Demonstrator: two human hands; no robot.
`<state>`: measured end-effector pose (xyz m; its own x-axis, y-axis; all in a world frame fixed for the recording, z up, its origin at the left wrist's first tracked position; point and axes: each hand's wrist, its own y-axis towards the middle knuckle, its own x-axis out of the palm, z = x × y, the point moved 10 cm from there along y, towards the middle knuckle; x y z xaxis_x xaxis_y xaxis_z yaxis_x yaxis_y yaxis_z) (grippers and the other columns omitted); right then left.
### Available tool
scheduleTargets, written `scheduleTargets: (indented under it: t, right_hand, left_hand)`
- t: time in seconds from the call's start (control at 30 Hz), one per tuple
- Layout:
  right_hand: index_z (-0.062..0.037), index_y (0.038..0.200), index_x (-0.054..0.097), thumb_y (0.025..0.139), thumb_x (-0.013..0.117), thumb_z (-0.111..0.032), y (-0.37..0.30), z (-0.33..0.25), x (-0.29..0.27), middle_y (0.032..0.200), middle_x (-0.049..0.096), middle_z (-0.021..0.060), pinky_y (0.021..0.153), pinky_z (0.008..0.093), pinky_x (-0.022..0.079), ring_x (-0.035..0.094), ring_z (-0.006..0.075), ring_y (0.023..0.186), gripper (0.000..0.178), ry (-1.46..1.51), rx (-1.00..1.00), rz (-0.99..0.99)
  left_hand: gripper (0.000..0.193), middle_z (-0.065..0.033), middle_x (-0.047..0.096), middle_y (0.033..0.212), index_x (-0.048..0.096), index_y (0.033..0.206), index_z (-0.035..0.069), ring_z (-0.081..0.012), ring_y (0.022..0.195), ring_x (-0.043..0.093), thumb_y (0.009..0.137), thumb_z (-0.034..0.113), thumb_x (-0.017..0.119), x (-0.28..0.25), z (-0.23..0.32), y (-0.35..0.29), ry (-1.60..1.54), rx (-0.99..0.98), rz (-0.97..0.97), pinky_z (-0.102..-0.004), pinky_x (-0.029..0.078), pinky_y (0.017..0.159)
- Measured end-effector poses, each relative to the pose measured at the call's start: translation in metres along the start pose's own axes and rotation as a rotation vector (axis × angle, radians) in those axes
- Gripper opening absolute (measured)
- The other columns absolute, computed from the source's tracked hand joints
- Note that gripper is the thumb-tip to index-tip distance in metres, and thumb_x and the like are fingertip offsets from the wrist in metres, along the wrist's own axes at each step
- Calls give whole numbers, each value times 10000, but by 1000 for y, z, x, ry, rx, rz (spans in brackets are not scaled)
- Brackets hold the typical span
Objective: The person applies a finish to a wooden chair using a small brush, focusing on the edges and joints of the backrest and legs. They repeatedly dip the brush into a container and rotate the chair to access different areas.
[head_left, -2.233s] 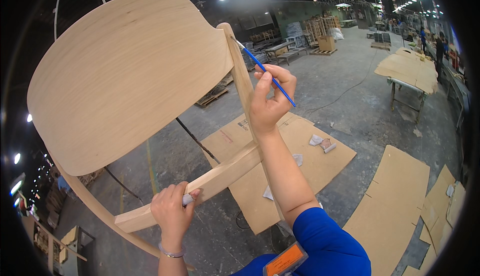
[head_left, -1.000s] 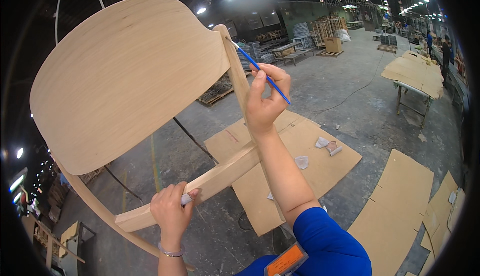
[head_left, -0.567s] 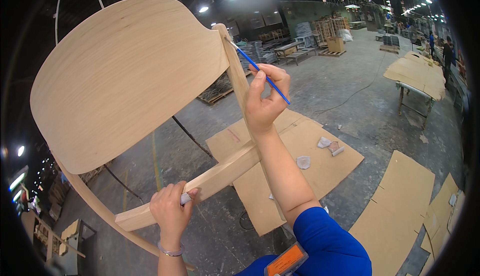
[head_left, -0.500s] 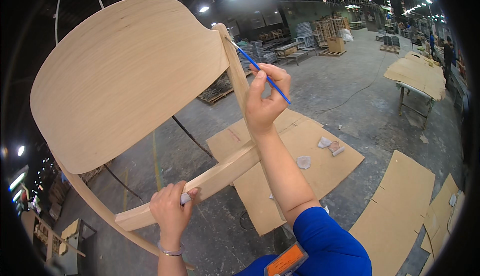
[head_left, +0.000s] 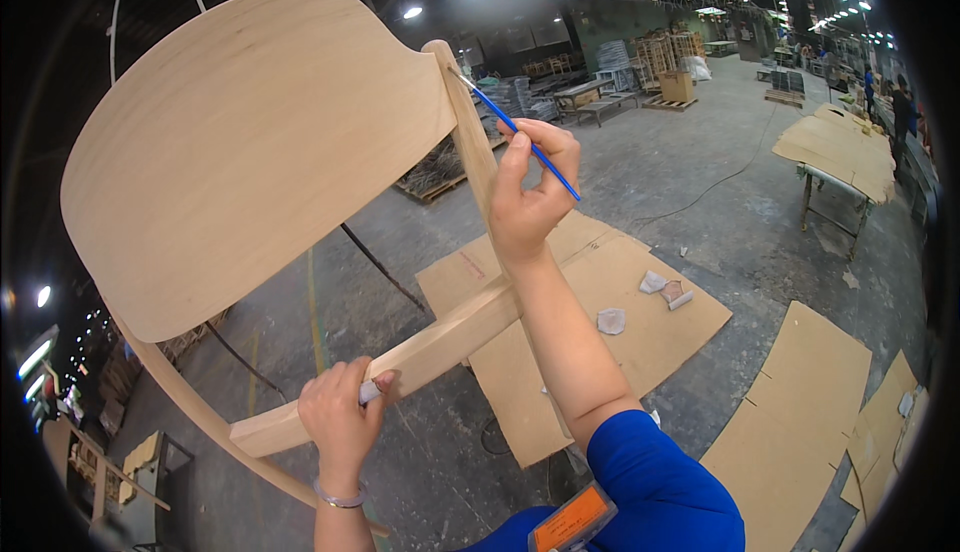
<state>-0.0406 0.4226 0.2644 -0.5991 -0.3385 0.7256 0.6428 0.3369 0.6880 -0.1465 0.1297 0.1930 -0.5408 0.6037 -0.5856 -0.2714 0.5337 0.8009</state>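
A bare wooden chair frame, tilted, fills the left side, with a broad curved backrest [head_left: 260, 162] and a straight rail [head_left: 450, 337] below it. My left hand [head_left: 342, 414] is closed around that rail. Under its thumb sits a small whitish folded piece [head_left: 370, 391], perhaps sandpaper, partly covered by the fingers. In a pinch, my right hand [head_left: 535, 192] holds a thin paintbrush [head_left: 545, 161] with a blue handle. Its pale tip meets the upright post [head_left: 468, 132] near the top, beside the backrest's right edge. My right forearm crosses in front of the post's lower part.
Flat cardboard sheets [head_left: 640, 322] lie on the concrete floor, with crumpled pale scraps [head_left: 611, 321] on top. More cardboard [head_left: 800, 402] is at the lower right. A covered worktable [head_left: 835, 157] stands farther right, people beyond it. Pallets with a cardboard box [head_left: 676, 87] and stacked goods stand at the back.
The whole view has shifted very slightly. Both hands keep their grips, and the brush tip stays at the same place on the post.
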Motion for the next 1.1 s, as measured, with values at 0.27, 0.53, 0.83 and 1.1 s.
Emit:
scheduleTargets:
  t: [0.27, 0.53, 0.83, 1.1]
  right_hand:
    - [-12, 1063, 669, 950, 675, 56, -3, 1, 7, 1007, 730, 117, 804, 388, 533, 678, 273, 901, 132, -12, 8, 11]
    - [-4, 1057, 662, 943, 676, 65, -5, -4, 7, 1007, 726, 120, 800, 390, 539, 674, 272, 896, 134, -21, -28, -10]
    - [1, 1061, 664, 946, 671, 66, -11, -2, 13, 1018, 726, 123, 801, 389, 539, 671, 272, 901, 132, -4, -3, -21]
    - [-2, 1073, 668, 950, 672, 57, -16, 2, 18, 1013, 724, 121, 800, 393, 537, 669, 278, 899, 136, -10, 7, -23]
  left_hand:
    - [270, -107, 599, 697, 752, 933, 65, -323, 658, 620, 914, 327, 811, -1, -4, -1, -7, 1, 23, -430, 423, 628]
    - [286, -99, 603, 698, 756, 928, 68, -310, 659, 624, 917, 348, 815, 1, -6, -3, 3, -11, 18, -423, 419, 625]
    - [272, -99, 597, 696, 759, 930, 67, -309, 672, 625, 914, 333, 811, 2, -11, -5, 6, -32, 13, -421, 417, 633]
    - [275, -99, 606, 700, 763, 928, 65, -310, 673, 624, 916, 336, 810, 3, -15, -5, 4, -39, 15, -419, 418, 639]
